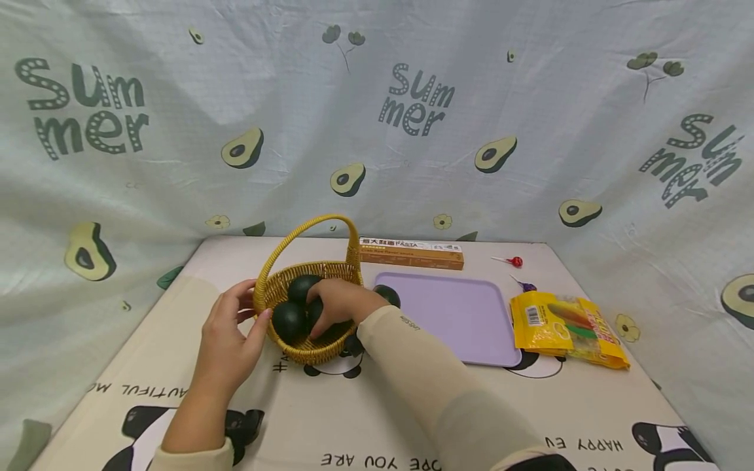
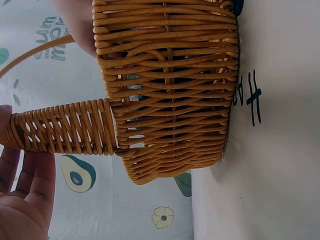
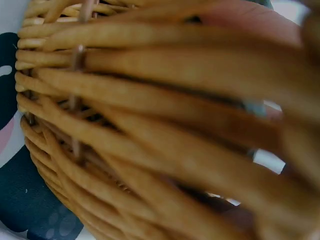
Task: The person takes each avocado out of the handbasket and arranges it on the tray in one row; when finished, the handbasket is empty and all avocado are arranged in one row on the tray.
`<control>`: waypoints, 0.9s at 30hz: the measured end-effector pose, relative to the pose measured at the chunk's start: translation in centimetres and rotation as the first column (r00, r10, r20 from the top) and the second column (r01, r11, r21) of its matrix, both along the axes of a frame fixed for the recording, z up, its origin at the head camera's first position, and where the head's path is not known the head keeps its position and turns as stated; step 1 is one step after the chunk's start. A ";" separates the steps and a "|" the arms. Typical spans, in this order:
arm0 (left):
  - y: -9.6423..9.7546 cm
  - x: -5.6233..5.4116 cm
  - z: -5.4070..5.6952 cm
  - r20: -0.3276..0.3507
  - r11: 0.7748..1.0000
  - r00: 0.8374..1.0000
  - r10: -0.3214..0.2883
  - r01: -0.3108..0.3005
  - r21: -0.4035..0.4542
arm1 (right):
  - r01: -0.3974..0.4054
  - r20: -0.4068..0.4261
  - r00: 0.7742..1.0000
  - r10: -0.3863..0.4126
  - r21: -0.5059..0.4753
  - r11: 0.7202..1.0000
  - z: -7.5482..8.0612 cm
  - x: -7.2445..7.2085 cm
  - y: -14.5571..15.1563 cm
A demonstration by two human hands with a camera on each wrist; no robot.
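Observation:
A yellow woven basket (image 1: 312, 355) with a tall arched handle stands at the left of the table. My left hand (image 1: 226, 343) grips it where the handle meets the rim. In the left wrist view, the fingers (image 2: 37, 182) lie behind the handle's base. My right hand (image 1: 341, 301) reaches inside, fingers and thumb around a dark green avocado (image 1: 315, 313) that it partly hides. Beside that one are another avocado (image 1: 290, 322) and one farther back (image 1: 302, 286). The basket's weave (image 3: 150, 135) fills most of the right wrist view.
Right of the basket lies a lilac tray (image 1: 448, 320), with a dark round fruit (image 1: 387, 296) at its left edge. Behind it is a pasta box (image 1: 412, 255). A red lollipop (image 1: 516, 261), a purple lollipop (image 1: 527, 286) and a yellow packet (image 1: 568, 330) lie to the right.

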State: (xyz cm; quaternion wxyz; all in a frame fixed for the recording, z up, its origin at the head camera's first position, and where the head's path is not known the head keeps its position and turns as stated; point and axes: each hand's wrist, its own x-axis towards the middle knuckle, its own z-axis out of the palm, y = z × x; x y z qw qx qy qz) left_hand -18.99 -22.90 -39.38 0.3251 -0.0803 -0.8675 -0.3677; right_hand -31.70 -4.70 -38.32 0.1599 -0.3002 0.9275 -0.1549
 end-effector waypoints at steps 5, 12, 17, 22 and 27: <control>0.1 0.0 0.0 0.005 1.000 1.000 -0.004 0.004 -0.002 | -0.039 -0.008 0.999 0.039 -0.063 0.997 -0.2 -0.3 0.1; -0.1 0.0 0.0 0.000 1.000 1.000 -0.010 0.010 0.001 | 0.004 0.019 1.000 -0.002 -0.128 0.992 -0.2 -0.5 0.2; -0.1 0.0 0.0 -0.007 1.000 1.000 -0.008 0.008 0.004 | 0.029 0.033 0.999 -0.023 -0.175 0.984 -0.2 -0.6 0.6; -0.2 0.0 0.0 -0.029 1.000 1.000 -0.009 0.009 0.001 | 0.025 0.027 0.999 -0.018 -0.297 0.955 -0.4 -0.6 1.1; -0.1 -0.1 0.0 -0.029 1.000 0.999 -0.015 0.015 -0.001 | 0.016 0.027 1.000 -0.006 -0.403 0.915 0.1 -0.1 1.6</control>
